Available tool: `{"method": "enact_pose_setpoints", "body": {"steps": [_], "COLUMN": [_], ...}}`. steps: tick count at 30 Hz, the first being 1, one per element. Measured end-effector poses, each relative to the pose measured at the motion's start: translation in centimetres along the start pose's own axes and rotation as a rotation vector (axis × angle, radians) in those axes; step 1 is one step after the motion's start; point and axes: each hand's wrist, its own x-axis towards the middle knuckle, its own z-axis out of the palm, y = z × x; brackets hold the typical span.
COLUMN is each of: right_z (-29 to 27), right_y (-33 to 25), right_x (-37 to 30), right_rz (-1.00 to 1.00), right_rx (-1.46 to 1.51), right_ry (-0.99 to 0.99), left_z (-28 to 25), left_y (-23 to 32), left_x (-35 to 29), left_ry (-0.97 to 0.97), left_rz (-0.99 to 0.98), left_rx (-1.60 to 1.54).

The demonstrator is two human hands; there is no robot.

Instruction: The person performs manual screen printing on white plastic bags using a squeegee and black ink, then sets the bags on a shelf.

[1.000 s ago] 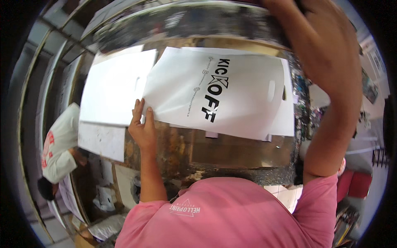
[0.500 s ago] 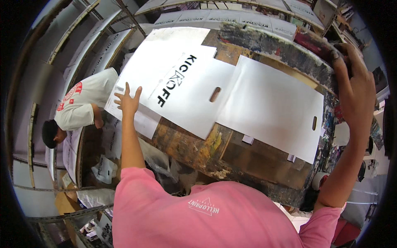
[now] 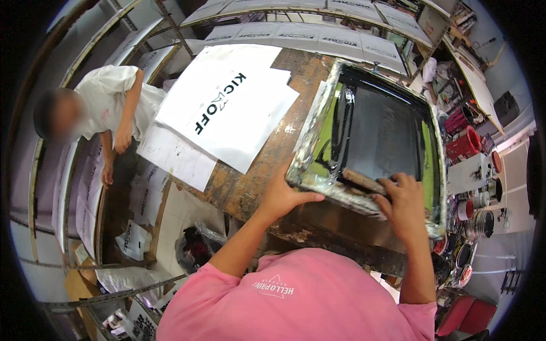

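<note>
A screen-printing frame (image 3: 311, 149) with black ink on its mesh lies over the right part of the worktable. My left hand (image 3: 287, 196) grips its near left corner, thumb on top and fingers partly hidden. My right hand (image 3: 405, 207) is closed round the wooden handle of a squeegee (image 3: 362, 180) at the near end of the mesh. The squeegee's blade is hidden from sight. Left of the frame, white bags with black print (image 3: 227, 108) lie in an overlapping pile. A pale edge of something white peeks out by the frame's far left side.
At the left stands a co-worker (image 3: 108, 102) in a white shirt, arms lowered beside the table. Metal racks (image 3: 250, 18) with printed bags run along the back and left. Ink tins and a red bucket (image 3: 463, 145) crowd the right side. A clear plastic bag (image 3: 213, 241) sits on the floor.
The frame, raised at the far side before, now lies down over the white bag. My left hand has left the pile for the frame; my right hand has come down onto the squeegee.
</note>
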Motion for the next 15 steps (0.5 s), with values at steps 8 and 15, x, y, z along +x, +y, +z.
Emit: {"method": "enact_pose_setpoints", "body": {"steps": [8, 15], "right_z": [9.4, 12.9], "right_y": [0.8, 4.5], "right_x": [-3.4, 2.2], "right_rz": [-0.007, -0.088], "right_rx": [0.195, 0.103], "right_ry": [-0.011, 0.115], "left_z": [-0.3, 0.0], "left_y": [-10.2, -10.3], "left_x": [0.3, 0.2], "left_ry": [0.161, 0.153], "left_rz": [0.173, 0.169], "left_rx": [0.679, 0.746]}}
